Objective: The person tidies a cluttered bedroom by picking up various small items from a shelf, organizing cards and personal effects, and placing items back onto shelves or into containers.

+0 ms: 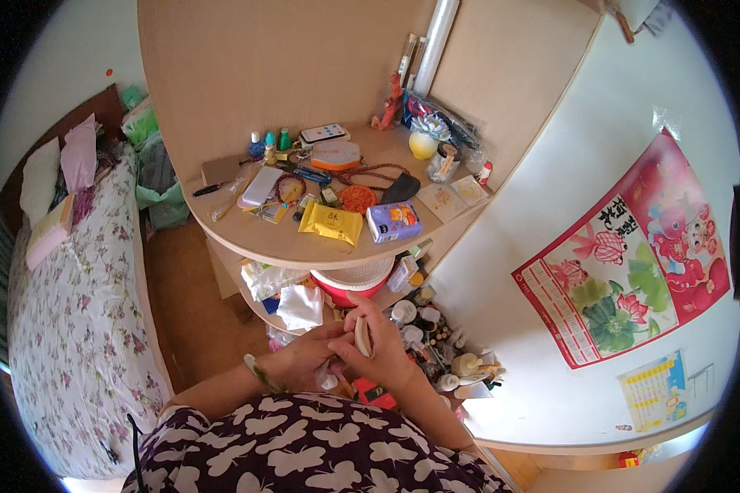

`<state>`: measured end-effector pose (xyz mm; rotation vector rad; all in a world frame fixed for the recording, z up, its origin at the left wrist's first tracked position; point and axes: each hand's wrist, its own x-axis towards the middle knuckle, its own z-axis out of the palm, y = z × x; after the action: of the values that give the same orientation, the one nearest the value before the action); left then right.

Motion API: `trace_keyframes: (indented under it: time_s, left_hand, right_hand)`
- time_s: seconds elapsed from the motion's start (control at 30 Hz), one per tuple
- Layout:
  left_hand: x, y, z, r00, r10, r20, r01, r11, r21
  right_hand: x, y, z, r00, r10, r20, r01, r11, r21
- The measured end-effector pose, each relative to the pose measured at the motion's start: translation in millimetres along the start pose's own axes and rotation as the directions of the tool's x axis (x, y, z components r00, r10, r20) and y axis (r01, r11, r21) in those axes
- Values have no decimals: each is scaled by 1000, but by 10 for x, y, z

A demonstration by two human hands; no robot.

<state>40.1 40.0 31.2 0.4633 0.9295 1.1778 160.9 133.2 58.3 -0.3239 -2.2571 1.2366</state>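
Note:
Both hands are close together in front of my patterned top, below the front edge of the shelf. My right hand is closed around a small, flat, cream-coloured object with a rounded edge, pinched between thumb and fingers. My left hand, with a pale bangle on its wrist, touches the right one and has its fingers curled. Below its fingers shows a small whitish, partly see-through piece, whose kind I cannot make out. A yellow packet and a purple tissue pack lie on the shelf beyond my hands.
The curved wooden shelf also bears small bottles, bead strings and a yellow vase. Beneath stand a red-and-white basket and crowded jars. A flowered bed is at left, a wall calendar at right.

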Motion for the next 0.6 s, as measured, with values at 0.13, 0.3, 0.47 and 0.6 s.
trace_keyframes:
  time_s: [0.13,0.3,0.47,0.6]
  left_hand:
    - [-60,-27,-214,971,-24,238,73,978,-196]
    - [-121,32,-210,984,64,168,-98,975,201]
    - [-163,136,-117,998,-35,57,30,996,88]
    - [-72,-22,-351,991,-101,85,102,995,-10]
  right_hand:
    - [47,-104,-21,998,11,65,-1,987,-159]
    - [60,57,124,988,30,154,7,973,-233]
    - [68,35,126,977,-42,209,97,961,-259]
    - [103,21,155,948,70,310,23,957,-288]
